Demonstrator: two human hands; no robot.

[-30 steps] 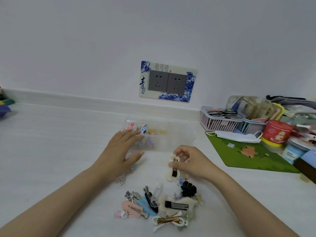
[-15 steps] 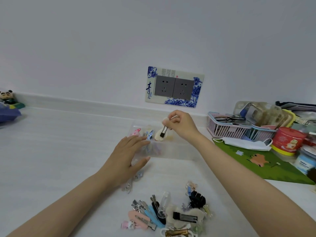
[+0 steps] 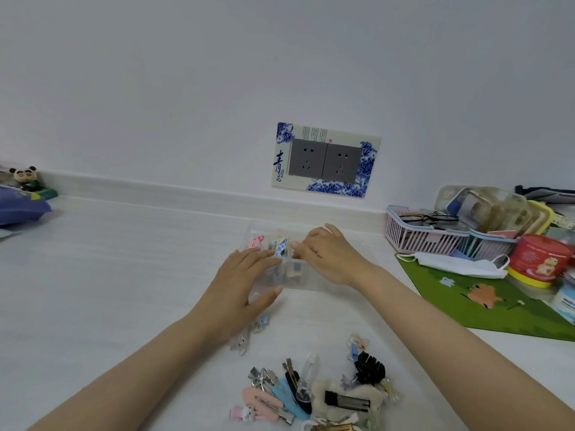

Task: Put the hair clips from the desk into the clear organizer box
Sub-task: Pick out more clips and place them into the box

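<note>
The clear organizer box [image 3: 314,283] lies on the white desk with several small clips showing in its left compartments. My left hand [image 3: 242,281] rests over the box's left end, thumb against its front wall. My right hand [image 3: 329,256] is lowered palm down into the box, fingers curled together; whatever is under it is hidden. A pile of hair clips [image 3: 311,396] sits near the desk's front edge, among them a black claw clip [image 3: 370,368] and a fluffy cream clip [image 3: 345,399]. Two clear clips [image 3: 249,334] lie beside my left wrist.
To the right are a green mat [image 3: 497,309], a white face mask [image 3: 451,264], a pink basket [image 3: 417,237] and a red tin [image 3: 541,259]. A wall socket panel [image 3: 323,160] is behind the box. A panda toy [image 3: 23,175] and a blue bag [image 3: 18,208] sit far left.
My right hand lifted a cream fluffy clip from the desk, carried it over the box, then dropped down into the box; the clip is now out of sight. My left hand stayed on the box.
</note>
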